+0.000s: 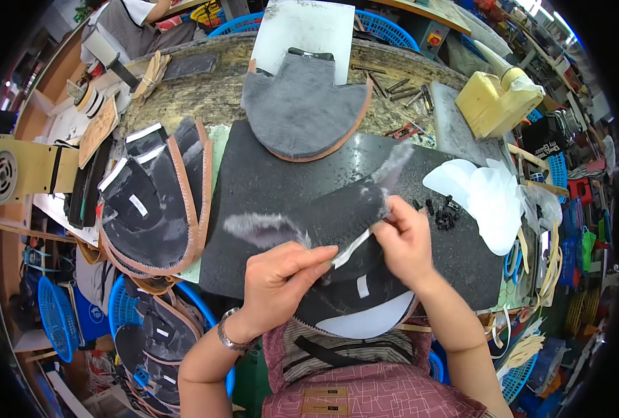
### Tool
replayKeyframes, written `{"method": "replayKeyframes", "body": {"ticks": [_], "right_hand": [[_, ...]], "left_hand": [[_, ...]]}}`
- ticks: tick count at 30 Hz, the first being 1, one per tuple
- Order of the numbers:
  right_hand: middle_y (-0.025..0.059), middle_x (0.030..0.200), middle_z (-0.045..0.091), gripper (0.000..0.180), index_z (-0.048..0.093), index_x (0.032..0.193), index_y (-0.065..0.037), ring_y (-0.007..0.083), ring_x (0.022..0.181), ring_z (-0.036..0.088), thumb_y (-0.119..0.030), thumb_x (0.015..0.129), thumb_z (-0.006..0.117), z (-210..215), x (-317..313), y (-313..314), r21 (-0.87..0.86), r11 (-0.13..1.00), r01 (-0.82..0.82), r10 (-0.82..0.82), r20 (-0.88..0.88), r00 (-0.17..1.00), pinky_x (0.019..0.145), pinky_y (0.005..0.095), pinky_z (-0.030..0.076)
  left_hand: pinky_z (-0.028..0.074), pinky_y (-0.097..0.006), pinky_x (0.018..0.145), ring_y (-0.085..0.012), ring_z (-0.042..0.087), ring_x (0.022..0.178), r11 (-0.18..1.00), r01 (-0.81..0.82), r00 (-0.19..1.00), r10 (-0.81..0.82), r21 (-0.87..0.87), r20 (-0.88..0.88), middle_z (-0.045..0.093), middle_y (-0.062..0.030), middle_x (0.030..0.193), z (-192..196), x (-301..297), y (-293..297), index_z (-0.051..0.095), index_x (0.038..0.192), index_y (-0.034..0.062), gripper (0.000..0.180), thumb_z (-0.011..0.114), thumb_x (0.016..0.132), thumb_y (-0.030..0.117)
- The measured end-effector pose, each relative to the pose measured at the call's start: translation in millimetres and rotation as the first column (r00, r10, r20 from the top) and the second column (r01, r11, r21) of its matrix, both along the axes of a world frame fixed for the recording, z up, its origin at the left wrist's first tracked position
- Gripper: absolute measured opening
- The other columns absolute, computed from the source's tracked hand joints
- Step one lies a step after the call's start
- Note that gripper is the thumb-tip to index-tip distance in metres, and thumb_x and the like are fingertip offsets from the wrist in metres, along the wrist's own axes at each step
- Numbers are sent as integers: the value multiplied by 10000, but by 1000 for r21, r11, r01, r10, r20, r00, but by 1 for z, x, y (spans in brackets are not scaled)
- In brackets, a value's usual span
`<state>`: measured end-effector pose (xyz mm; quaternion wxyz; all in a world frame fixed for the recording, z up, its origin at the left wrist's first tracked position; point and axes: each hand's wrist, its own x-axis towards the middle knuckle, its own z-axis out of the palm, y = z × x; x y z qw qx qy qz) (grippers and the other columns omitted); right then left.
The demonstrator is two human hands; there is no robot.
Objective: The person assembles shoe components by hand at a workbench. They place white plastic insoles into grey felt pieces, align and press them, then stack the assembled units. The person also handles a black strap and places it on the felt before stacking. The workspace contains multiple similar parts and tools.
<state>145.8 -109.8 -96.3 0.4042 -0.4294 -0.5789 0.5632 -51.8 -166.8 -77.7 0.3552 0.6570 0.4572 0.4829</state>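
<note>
A dark, curved fabric piece (323, 216) with grey furry flaps (266, 227) lies before me on the black mat. A narrow white strip (352, 249) runs slantwise across it between my hands. My left hand (281, 275) is closed, thumb and forefinger pinched at the strip's lower end. My right hand (407, 240) is closed on the strip's upper end, beside the far furry flap. Nearer my body, a white sheet (365, 317) shows along the piece's curved edge, below a small white label (363, 287).
Stacked dark pieces with tan stitched edges (192, 209) lie left. A grey fuzzy piece (308, 104) lies at the back. On the right are white plastic shapes (487, 198), black bits (445, 213), blue-handled scissors (513, 261) and a yellowish jug (490, 104). A blue basket (123, 306) stands lower left.
</note>
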Motion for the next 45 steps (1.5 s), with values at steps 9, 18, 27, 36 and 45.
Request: {"method": "replayKeyframes", "body": {"ticks": [9, 18, 27, 36, 45], "right_hand": [[79, 1150, 582, 345, 544, 1187, -62, 247, 983, 591, -193, 868, 543, -27, 28, 18, 523, 701, -485, 111, 592, 798, 764, 301, 487], [106, 885, 569, 325, 572, 965, 18, 242, 770, 562, -113, 667, 556, -39, 5, 28, 659, 414, -628, -119, 723, 680, 655, 325, 493], [100, 853, 558, 233, 587, 819, 4, 195, 776, 529, -157, 655, 550, -37, 0, 33, 621, 123, -774, -279, 770, 573, 700, 295, 455], [118, 918, 579, 294, 613, 896, 22, 216, 853, 540, -166, 678, 556, -27, 2, 24, 486, 185, -854, -227, 867, 444, 722, 296, 447], [59, 1266, 509, 710, 526, 1214, -35, 204, 1056, 488, -307, 593, 734, -13, 34, 25, 288, 492, -821, 130, 909, 397, 875, 361, 389]], "left_hand": [[499, -310, 625, -245, 637, 663, 894, -355, 909, 262, -272, -323, 630, -151, 809, -34, -2, 33, 558, 1054, 6, 326, 615, 733, -8], [486, -289, 558, -227, 595, 678, 935, 135, 843, 66, 329, -534, 595, -118, 777, -67, -22, 52, 618, 919, -12, 242, 612, 702, 94], [478, -240, 551, -172, 555, 638, 564, 652, 422, 285, 507, -861, 589, -125, 799, -61, -29, 70, 636, 867, -57, 215, 608, 695, 70], [456, -270, 711, -208, 549, 828, 586, 741, 341, 92, 328, -936, 565, -124, 890, -60, -42, 72, 614, 951, -87, 296, 572, 733, 109], [456, -366, 753, -279, 546, 890, 774, 588, 533, -589, -234, -608, 552, -116, 986, -21, -45, 109, 665, 963, 67, 268, 633, 698, 85]]}}
